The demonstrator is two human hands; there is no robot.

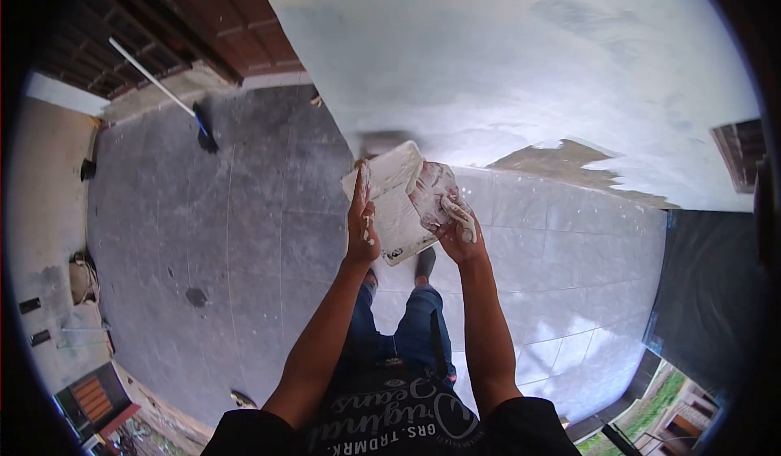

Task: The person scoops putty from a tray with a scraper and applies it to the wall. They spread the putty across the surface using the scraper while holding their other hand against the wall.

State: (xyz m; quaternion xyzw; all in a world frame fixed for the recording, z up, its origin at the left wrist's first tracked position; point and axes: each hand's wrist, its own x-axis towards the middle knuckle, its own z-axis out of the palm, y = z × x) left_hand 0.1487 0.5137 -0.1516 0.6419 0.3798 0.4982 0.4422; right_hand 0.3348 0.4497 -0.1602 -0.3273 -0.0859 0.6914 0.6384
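My left hand (363, 222) grips the left side of a shallow white tray (397, 232) coated with pale putty. In my right hand (460, 226) is a flat, reddish putty spreader (433, 189), smeared white, its edge overlapping the tray's right side. White paste sticks to the fingers of both hands. Just beyond the tray rises a wall (504, 65) with uneven white coating; a bare brownish patch (561, 161) shows along its lower part.
Grey floor tiles (268, 163) spread below and to the left. A broom (205, 127) leans by dark wooden doors (244, 17) at the upper left. A dark panel (712, 285) stands at the right. My feet are under the tray.
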